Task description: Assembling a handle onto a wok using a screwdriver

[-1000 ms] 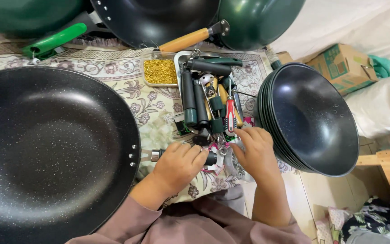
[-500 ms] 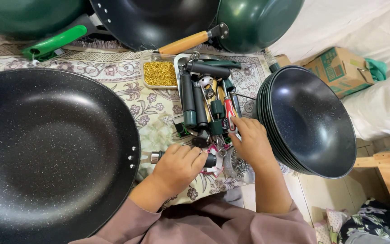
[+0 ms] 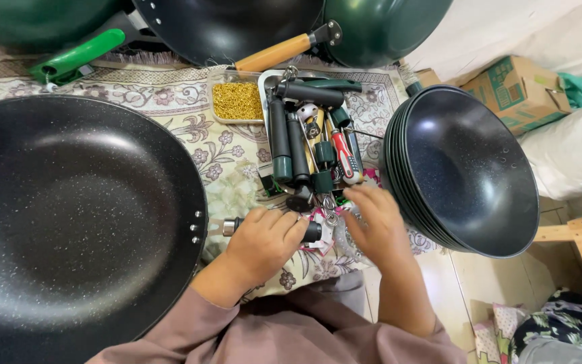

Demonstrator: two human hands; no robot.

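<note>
Pan handle (image 3: 308, 232), black with metal end, lay gripped in left hand (image 3: 264, 243); right hand (image 3: 375, 222), fingers loosely spread, touched tray (image 3: 265, 81) of handles.

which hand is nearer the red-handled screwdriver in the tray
Right. The right hand lies just below the red-handled screwdriver, its fingertips close to the handle's end. The left hand is farther off, lower left, on a black handle.

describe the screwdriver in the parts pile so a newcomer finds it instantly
Start at the stack of dark woks on the right; just left of it lies a pile of black pan handles. The screwdriver rests on that pile's right side, above the right hand. Its red, white and black grip is the only red there.
</note>
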